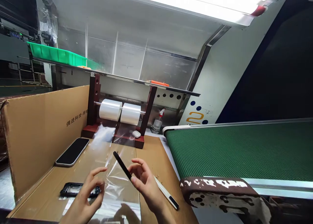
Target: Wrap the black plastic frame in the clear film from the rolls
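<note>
My right hand [148, 185] grips a slim black part [121, 165] near its lower end, between thumb and fingers. The part is seen nearly edge-on, tilted up to the left above clear film [114, 178]. My left hand [84, 198] is open, its fingers curved and apart, with nothing visibly held. Behind that hand, a black frame-like piece [67, 189] lies on the cardboard, partly hidden by the fingers. Two rolls of clear film [110, 110] sit on a bar between dark red posts, and their strips run down toward me. Beside my right wrist lies a white-and-black pen-like tool [167, 194].
A phone [72, 151] rests by the upright cardboard wall [46, 136]. On the stand's base sits a small white case [136, 134]. A spray bottle [156, 122] stands behind it. To the right runs a green conveyor belt [239, 149]; a green tray [58, 54] is on the shelf.
</note>
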Available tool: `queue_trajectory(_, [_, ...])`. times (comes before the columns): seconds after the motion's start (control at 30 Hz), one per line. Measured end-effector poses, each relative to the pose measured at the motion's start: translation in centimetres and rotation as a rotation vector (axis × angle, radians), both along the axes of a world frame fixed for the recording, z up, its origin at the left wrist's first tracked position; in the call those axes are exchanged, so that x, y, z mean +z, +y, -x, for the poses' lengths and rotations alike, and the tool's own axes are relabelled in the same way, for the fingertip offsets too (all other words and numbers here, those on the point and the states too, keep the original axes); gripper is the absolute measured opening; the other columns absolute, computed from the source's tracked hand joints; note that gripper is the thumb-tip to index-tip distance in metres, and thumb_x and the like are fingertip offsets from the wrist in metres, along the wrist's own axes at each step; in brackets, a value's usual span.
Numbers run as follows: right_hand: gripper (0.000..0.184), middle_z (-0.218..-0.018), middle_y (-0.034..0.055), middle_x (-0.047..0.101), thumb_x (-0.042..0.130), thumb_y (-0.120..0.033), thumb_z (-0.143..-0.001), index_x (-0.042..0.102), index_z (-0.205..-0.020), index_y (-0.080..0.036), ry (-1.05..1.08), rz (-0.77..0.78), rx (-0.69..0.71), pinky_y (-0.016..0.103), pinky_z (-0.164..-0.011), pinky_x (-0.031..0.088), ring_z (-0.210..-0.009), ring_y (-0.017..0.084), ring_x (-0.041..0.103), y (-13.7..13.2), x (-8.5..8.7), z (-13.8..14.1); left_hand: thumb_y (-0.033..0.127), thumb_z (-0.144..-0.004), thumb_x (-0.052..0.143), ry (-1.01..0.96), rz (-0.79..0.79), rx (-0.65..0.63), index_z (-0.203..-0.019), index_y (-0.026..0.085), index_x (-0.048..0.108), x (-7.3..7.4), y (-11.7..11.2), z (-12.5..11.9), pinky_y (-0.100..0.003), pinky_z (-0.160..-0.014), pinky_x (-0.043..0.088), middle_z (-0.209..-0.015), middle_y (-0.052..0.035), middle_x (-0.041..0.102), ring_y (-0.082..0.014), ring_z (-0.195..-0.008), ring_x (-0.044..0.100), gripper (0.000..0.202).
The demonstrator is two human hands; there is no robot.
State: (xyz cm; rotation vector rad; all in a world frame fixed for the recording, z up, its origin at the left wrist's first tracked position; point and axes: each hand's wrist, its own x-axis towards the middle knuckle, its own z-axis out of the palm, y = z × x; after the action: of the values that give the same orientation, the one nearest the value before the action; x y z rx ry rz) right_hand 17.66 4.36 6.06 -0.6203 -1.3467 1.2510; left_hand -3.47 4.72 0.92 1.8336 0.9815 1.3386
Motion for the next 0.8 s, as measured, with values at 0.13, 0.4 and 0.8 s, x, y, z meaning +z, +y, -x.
queue_trajectory(0.13, [0.05,-0.096,0.0029,0.058,0.075,-0.043,-0.079,0.048,-0.116,-0.023,-0.056,-0.009,0.055,0.033,-0.083,0.038,-0.091,0.019,0.053,-0.6,0.2,0.5,0.045,-0.09,0.051,-0.081,0.103,0.052,-0.08,0.028,0.056,-0.4,-0.7,0.3,-0.02,-0.083,0.042,-0.111,-0.0018,0.046,-0.0201,-0.11,0.045,0.02])
queue_trajectory(0.4, [0.041,-0.09,0.003,0.059,0.062,-0.023,-0.072,0.05,-0.112,-0.022,-0.28,-0.023,-0.072,0.035,-0.075,0.041,-0.083,0.021,0.057,-0.9,-3.7,1.0,0.064,-0.086,0.05,-0.268,0.374,-0.08,-0.076,0.023,0.056,-1.4,-0.5,0.8,-0.03,-0.078,0.041,-0.079,-0.0007,0.057,-0.0238,-0.084,0.053,0.042])
queue_trajectory(0.8, [0.043,-0.096,0.0031,0.059,0.054,-0.013,-0.075,0.048,-0.116,-0.025,-0.449,-0.069,-0.141,0.034,-0.081,0.043,-0.087,0.02,0.057,-2.3,-5.1,-0.7,0.059,-0.062,0.081,-0.601,0.567,-0.1,-0.068,0.02,0.054,-3.1,-1.2,-0.3,-0.027,-0.067,0.047,-0.067,0.0013,0.059,-0.0175,-0.067,0.057,0.048])
